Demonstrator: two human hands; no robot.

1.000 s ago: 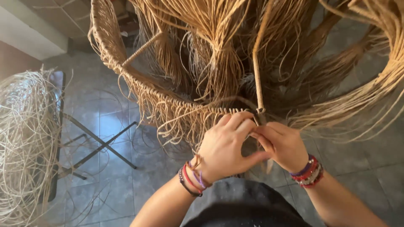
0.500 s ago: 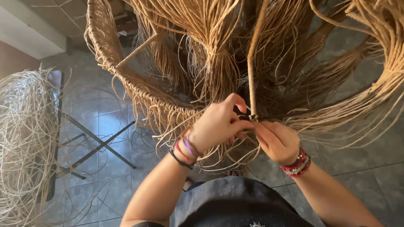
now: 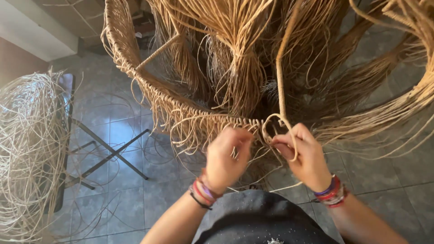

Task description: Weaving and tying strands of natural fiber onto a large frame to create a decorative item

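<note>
Huge half-woven wicker basket [image 3: 149,86] filling the upper view. Left of basket, loose cane pile [image 3: 27,149]. At basket rim, left hand [image 3: 224,158] curled, grip unclear; right hand [image 3: 305,156] pinching looped cane strand [image 3: 282,122].

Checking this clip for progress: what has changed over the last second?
The hands drew apart: left hand moved left along the woven rim, right hand pulled a cane strand into a loop. The hanging fibre bundles and the loose cane pile stayed put.
</note>
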